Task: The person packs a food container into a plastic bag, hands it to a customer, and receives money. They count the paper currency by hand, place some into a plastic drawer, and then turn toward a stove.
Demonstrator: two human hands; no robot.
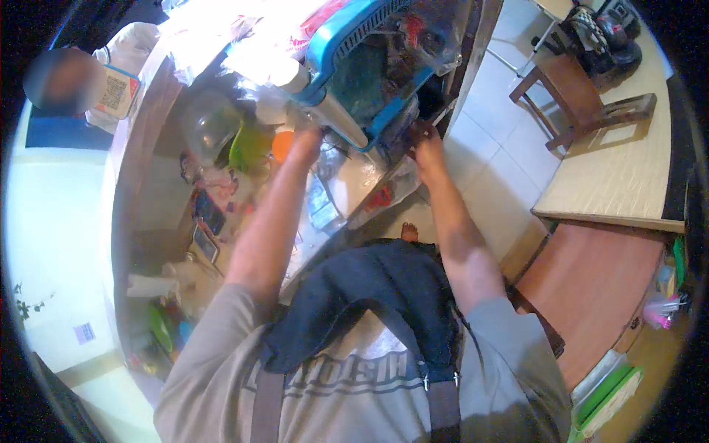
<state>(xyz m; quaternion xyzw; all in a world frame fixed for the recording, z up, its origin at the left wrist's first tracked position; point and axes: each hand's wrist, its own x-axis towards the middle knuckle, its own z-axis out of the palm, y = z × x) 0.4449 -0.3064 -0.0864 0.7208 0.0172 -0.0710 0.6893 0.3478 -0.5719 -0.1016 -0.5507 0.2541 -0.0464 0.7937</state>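
A blue-rimmed tank with see-through walls (362, 81) stands tilted in view at the top of the counter, with a pale bar along its near edge. My left hand (306, 140) reaches to its near left corner, beside an orange round lid (281, 146); the fingers are mostly hidden and blurred. At the near right corner my right hand (426, 148) has its fingers curled by clear plastic wrapping, and what they hold is not clear. A clear plastic bag with red print (443, 44) hangs over the tank's far right side.
Below the counter (343, 177) lie a green bowl (247, 148), a clear dome (209, 122), phones and packets. A person in white (133, 52) stands behind it, left. To the right are a wooden chair (580, 100), a table (613, 170) and a tiled floor (487, 148).
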